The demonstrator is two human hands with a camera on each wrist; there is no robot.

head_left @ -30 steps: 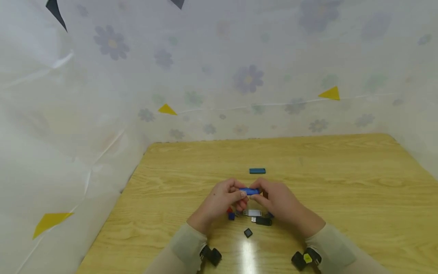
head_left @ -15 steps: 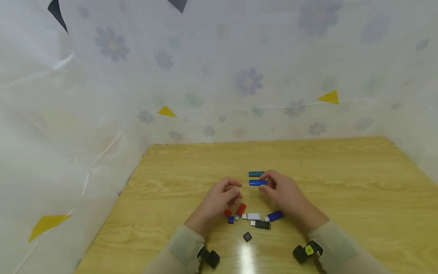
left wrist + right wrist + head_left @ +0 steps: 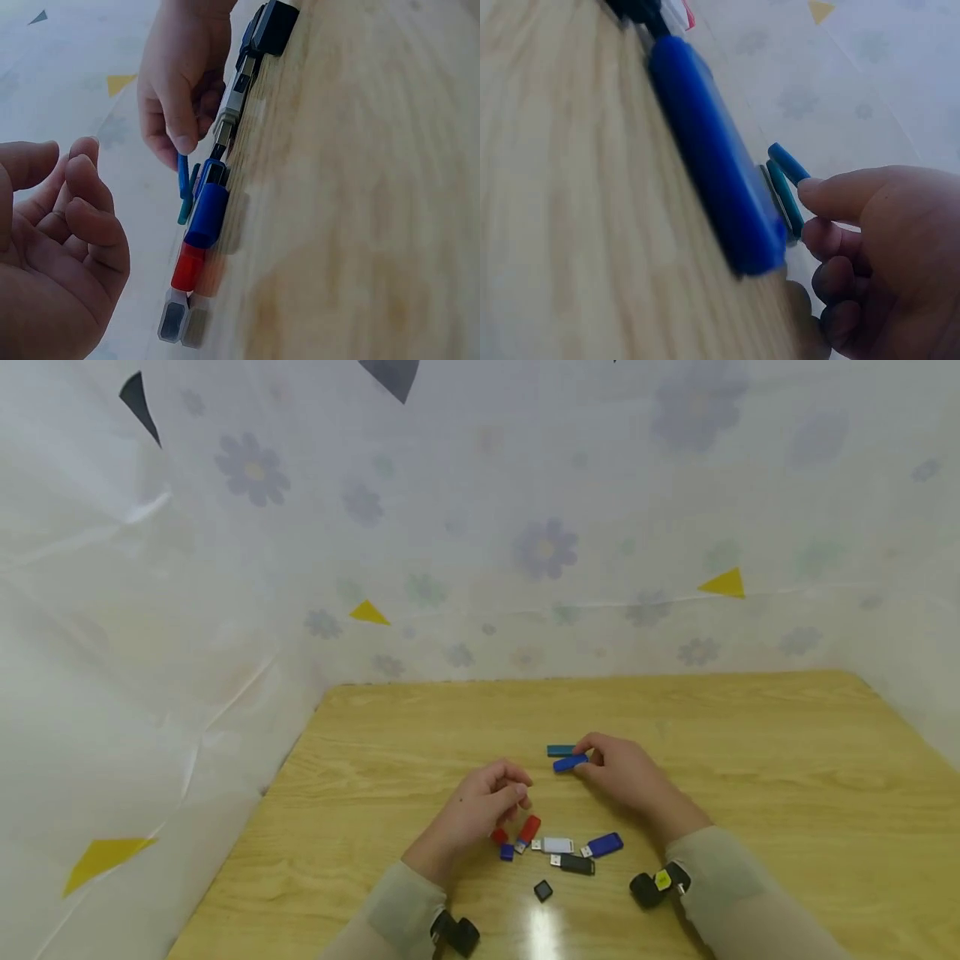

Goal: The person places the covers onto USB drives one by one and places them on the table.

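My right hand (image 3: 619, 772) pinches a blue USB flash drive (image 3: 567, 764) by its right end between thumb and fingers. The drive is low over the table, tilted slightly, just in front of a teal USB flash drive (image 3: 560, 750). In the right wrist view the held drive (image 3: 786, 160) shows beyond my thumb, beside the teal one (image 3: 784, 196). My left hand (image 3: 489, 800) hovers to the left with fingers loosely curled, holding nothing. Below it lie a red USB flash drive (image 3: 529, 830), a red cap (image 3: 498, 837) and a small blue cap (image 3: 507, 852).
A white USB flash drive (image 3: 557, 845), a black one (image 3: 577, 865) and a dark blue one (image 3: 604, 845) lie with metal plugs bare on the wooden table (image 3: 420, 727). Nearer sits a small black cap (image 3: 543, 891). A flowered white sheet (image 3: 465, 527) hangs behind the table.
Both hands were on the blue drive at first. My left hand let go, and my right hand carried the drive right and away, then down beside the teal drive.
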